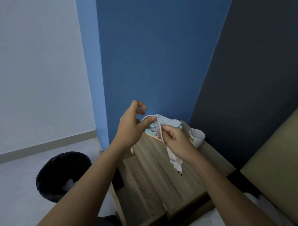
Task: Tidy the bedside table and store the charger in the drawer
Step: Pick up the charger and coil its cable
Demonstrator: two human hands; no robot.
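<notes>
- Both of my hands are raised over the bedside table (150, 183). My left hand (133, 127) has its thumb pinching a loop of the white cable (150, 117), with the other fingers loosely curled above it.
- My right hand (176, 141) has its fingers curled tight round the gathered strands. The white charger (175, 163) hangs below that palm with its prongs pointing down over the wood. I cannot tell whether it touches the top.
- The tabletop is pale wood grain. At its far edge a tissue box (153, 134) sits partly behind my hands, with a tissue (170, 121) sticking up out of it.
- A white mug (196, 136) stands at the table's back right corner, near the dark grey wall (253, 67).
- Behind the table is a blue wall (157, 51), with a white wall (33, 60) to the left.
- On the light floor left of the table stands a black bin (52, 176) with something white inside.
- A beige headboard (282, 157) is at the right.
</notes>
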